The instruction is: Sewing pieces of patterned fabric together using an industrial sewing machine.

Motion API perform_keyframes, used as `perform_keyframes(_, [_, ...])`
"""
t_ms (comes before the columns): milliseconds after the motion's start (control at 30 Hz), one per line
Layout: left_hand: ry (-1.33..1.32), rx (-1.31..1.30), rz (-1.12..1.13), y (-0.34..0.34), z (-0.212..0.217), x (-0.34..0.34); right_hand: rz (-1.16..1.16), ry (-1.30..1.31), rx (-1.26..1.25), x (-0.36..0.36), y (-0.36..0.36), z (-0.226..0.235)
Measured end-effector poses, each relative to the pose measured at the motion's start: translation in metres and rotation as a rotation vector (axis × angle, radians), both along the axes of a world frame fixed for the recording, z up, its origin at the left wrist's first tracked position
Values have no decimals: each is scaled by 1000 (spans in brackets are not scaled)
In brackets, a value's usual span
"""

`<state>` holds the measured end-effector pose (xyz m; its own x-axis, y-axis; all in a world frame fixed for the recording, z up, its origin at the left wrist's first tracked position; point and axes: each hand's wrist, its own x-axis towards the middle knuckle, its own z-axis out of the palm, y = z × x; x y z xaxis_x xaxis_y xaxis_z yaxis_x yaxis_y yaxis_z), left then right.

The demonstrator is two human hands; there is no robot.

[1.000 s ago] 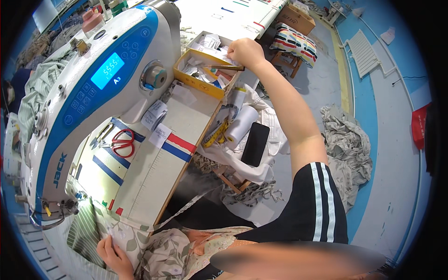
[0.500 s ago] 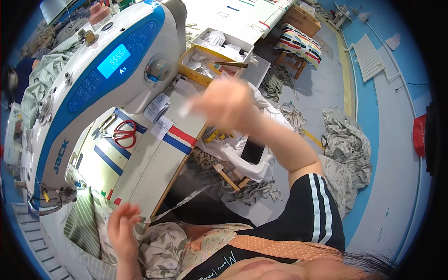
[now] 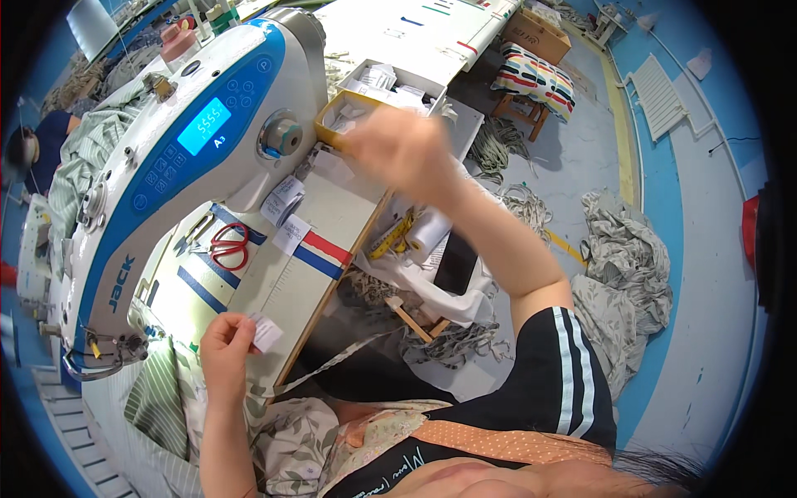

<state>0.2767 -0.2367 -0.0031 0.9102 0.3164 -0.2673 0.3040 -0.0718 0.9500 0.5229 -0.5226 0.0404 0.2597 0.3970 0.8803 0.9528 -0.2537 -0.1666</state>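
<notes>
My left hand (image 3: 224,353) pinches a small white label (image 3: 267,334) between thumb and fingers, above the table beside the sewing machine (image 3: 178,170). Blurred by motion, my right hand (image 3: 407,158) hovers over the yellow box (image 3: 330,119) of paper scraps; its fingers cannot be made out. A folded stack of printed white labels (image 3: 281,199) and a single label (image 3: 290,235) lie on the table by red-handled scissors (image 3: 230,247). Green striped fabric (image 3: 154,394) rests under the machine's needle end, left of my left hand. Leaf-patterned fabric (image 3: 290,440) is bunched over my lap.
Beyond the yellow box is a white box (image 3: 432,87) of labels. A white bag (image 3: 452,299) with rolls and a yellow tape measure (image 3: 390,239) hangs off the table's right edge. Fabric heaps (image 3: 623,266) lie on the floor near a cushioned stool (image 3: 531,83).
My left hand has moved up slightly and now holds the white label. My right hand, which had something small and white at its fingertips, has moved toward the yellow box.
</notes>
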Motion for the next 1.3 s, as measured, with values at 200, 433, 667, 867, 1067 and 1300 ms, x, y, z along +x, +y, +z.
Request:
perform_keyframes(200, [-103,383,-75,3,-12,3,-386,336,-283,122,-52,4])
perform_keyframes(433, [-382,860,-130,-5,-37,10,-440,412,-686,155,-34,-23])
perform_keyframes(667, [-349,845,-130,-10,-31,10,-531,548,-800,155,-32,-18])
perform_keyframes(867, [-347,854,-118,-10,-33,10,-490,436,-691,153,-30,-28])
perform_keyframes(1067, [-356,857,-119,-7,-35,16,-489,475,-734,167,-31,-32])
perform_keyframes(1300, [-357,863,-108,-7,-33,11,-491,412,-506,166,-37,-31])
